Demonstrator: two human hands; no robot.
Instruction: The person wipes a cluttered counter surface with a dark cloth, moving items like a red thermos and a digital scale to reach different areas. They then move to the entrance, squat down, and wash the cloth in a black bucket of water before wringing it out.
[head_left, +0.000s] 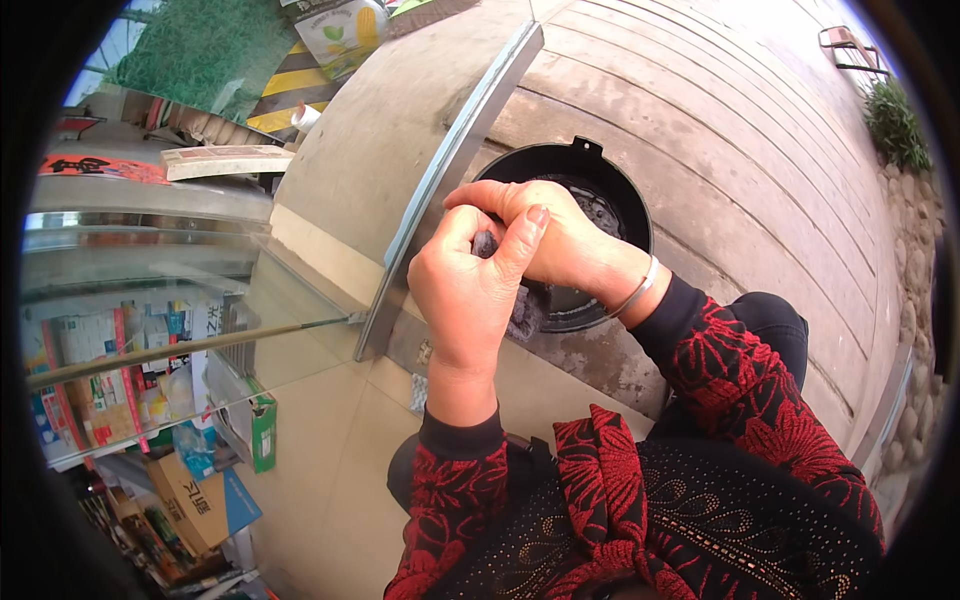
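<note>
My left hand (459, 289) and my right hand (559, 229) are pressed together, both closed around a dark grey cloth (527, 311). A small bunch of the cloth pokes out by the left thumb, and a longer end hangs below the hands. Most of the gripped part is hidden by my fingers. Beneath and beyond my hands stands a round black basin (643, 225) with a holed tab on its far rim. Some water (600, 214) shows in it. My forearms and the hands cover its near left side.
Left of the basin runs a long metal frame (457, 184) with a blue strip. A glass display counter (300, 326) stands at the left, with a cardboard box (191, 499) below. Ridged paving (735, 187) stretches right towards cobbles (910, 270) and a chair (847, 45).
</note>
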